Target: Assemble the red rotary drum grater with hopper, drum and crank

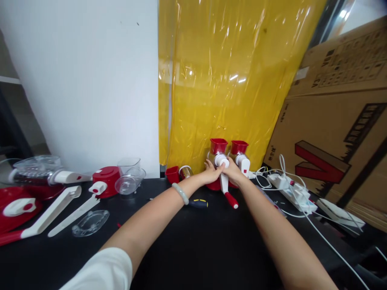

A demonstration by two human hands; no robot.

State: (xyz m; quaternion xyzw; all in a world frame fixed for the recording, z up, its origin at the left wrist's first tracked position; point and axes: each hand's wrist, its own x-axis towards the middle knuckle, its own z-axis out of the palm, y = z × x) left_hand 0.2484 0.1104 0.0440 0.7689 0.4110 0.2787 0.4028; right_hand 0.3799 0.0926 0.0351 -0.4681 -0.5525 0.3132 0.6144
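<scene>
Both arms reach forward to a red and white rotary grater (219,146) standing at the back of the black table. My left hand (213,173) is closed round its left side, the thumb by the white hub. From the right, my right hand (234,170) grips the same grater. Its white crank (224,183) points down towards me and ends in a red handle (231,200). A second rotary grater (240,147) stands close on the right. Left of my hands are a red hopper (172,175) and a metal grating drum (185,172). A dark screwdriver (198,203) lies below my left wrist.
Grater parts lie on the left: a red base (106,181), clear plastic cups (130,179), a white crank arm (75,215) and a clear ring (91,223). White power strips (296,195) with cables lie right. Behind hang a yellow curtain (223,80) and a cardboard box (329,125).
</scene>
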